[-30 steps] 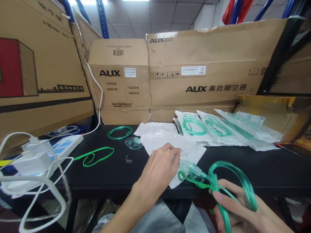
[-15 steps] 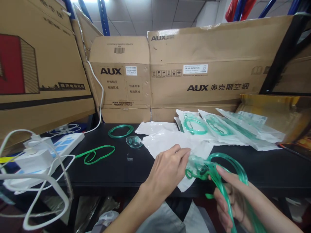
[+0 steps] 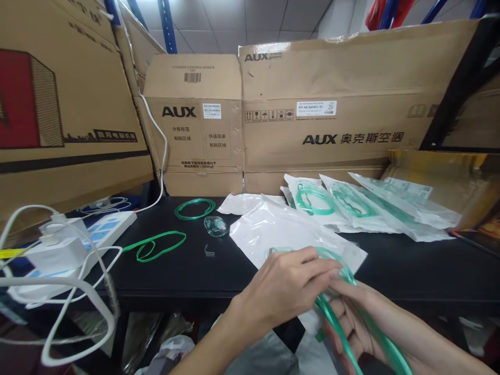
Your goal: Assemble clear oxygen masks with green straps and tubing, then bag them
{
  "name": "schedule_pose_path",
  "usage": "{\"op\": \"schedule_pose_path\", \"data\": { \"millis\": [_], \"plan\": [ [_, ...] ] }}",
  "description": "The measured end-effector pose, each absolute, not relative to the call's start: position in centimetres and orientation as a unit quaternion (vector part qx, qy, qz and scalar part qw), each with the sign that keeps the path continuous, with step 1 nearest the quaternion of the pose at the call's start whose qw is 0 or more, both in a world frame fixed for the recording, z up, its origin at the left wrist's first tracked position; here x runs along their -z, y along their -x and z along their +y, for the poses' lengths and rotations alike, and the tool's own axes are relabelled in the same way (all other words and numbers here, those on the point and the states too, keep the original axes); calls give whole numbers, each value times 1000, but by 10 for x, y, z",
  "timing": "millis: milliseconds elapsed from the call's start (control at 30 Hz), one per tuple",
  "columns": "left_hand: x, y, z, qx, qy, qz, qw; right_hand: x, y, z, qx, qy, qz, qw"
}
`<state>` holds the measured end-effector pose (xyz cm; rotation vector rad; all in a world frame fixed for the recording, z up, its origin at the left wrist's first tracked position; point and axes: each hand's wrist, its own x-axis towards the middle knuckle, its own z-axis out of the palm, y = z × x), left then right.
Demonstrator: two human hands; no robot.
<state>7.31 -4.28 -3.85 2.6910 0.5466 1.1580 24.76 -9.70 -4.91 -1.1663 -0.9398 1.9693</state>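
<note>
My right hand (image 3: 353,310) is closed round a coil of translucent green oxygen tubing (image 3: 338,330), whose loops hang past the table's front edge. My left hand (image 3: 285,286) lies over the clear oxygen mask (image 3: 279,250) joined to that bundle, its curled fingertips meeting my right thumb. Most of the mask is hidden under the left hand. Beneath both lies a white paper-and-film pouch (image 3: 253,229). Farther left on the black table are another clear mask (image 3: 216,226), a coiled green tube (image 3: 194,209), a green elastic strap (image 3: 162,249) and a small clear metal-like strip (image 3: 210,250).
Several sealed pouches (image 3: 314,200) with green tubing lie at the back right, before a brown-taped package (image 3: 441,177). A white power strip (image 3: 113,226) with tangled cables stands at left. Cardboard boxes (image 3: 312,78) wall the rear of the table (image 3: 175,281).
Both hands have come together, the right moving left with the tubing and the left shifting over the mask. The mask is now mostly covered, and more of the white pouch shows.
</note>
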Motion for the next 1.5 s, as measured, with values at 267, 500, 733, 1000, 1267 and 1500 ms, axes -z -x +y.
{"op": "schedule_pose_path", "data": {
  "millis": [267,500,733,1000,1267,1500],
  "plan": [
    [32,-67,-42,-355,-898,238,101,29,-264,-112,-784,368,-313,390],
    [33,-72,-48,-364,-903,214,77,47,-268,-113,-680,473,-328,454],
    [38,-82,-54,-385,-901,197,43,43,-258,-107,-656,473,-285,514],
    [47,-86,-50,-411,-873,261,3,74,-289,-125,-703,364,-263,552],
    [49,-92,-62,-408,-890,192,-74,77,-261,-126,-614,445,-285,586],
    [47,-89,-61,-394,-894,210,-48,62,-251,-111,-601,429,-391,550]
  ]
}}
